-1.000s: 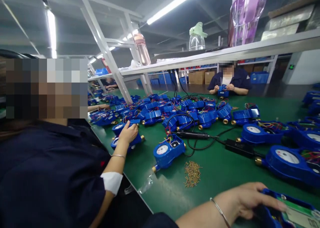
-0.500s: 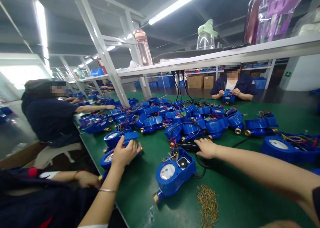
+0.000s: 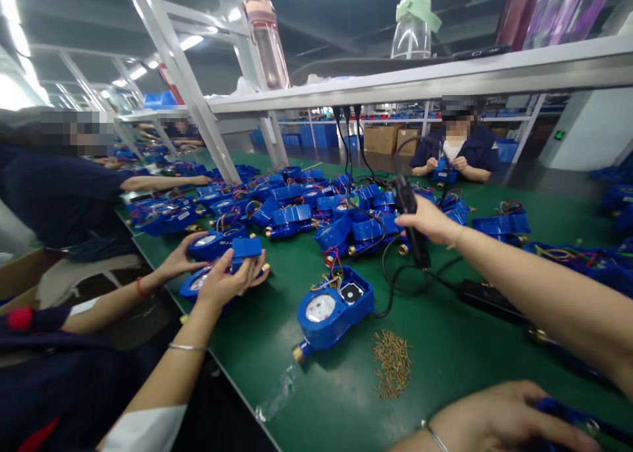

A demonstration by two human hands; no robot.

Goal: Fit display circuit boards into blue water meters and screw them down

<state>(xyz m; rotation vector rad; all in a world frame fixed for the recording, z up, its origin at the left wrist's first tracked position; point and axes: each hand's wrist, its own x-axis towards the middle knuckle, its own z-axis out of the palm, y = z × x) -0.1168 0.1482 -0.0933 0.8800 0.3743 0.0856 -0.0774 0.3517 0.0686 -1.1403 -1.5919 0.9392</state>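
My right hand (image 3: 432, 221) is closed round a black corded electric screwdriver (image 3: 419, 244), raised above the table and tilted; its tip is hard to make out. Low at the right edge, my left hand (image 3: 499, 416), with a bangle at the wrist, has thumb and fingers about a blue water meter (image 3: 558, 409), mostly cut off by the frame. In front lies another blue water meter (image 3: 321, 310) with a round dial, brass end, loose wires and an open compartment. Beside it is a pile of small brass-coloured screws (image 3: 392, 363).
At left, a co-worker's two hands (image 3: 225, 277) hold a blue part over meters. Many wired meters (image 3: 291, 214) crowd the table behind. Black cable (image 3: 390, 293) loops near the front meter. A white shelf (image 3: 346, 90) with bottles spans above. Another person (image 3: 457, 148) works opposite.
My right hand has lifted the screwdriver from the table. My left hand has come further into view at the bottom right. The co-worker's other hand has moved up to the meters. The view has shifted.
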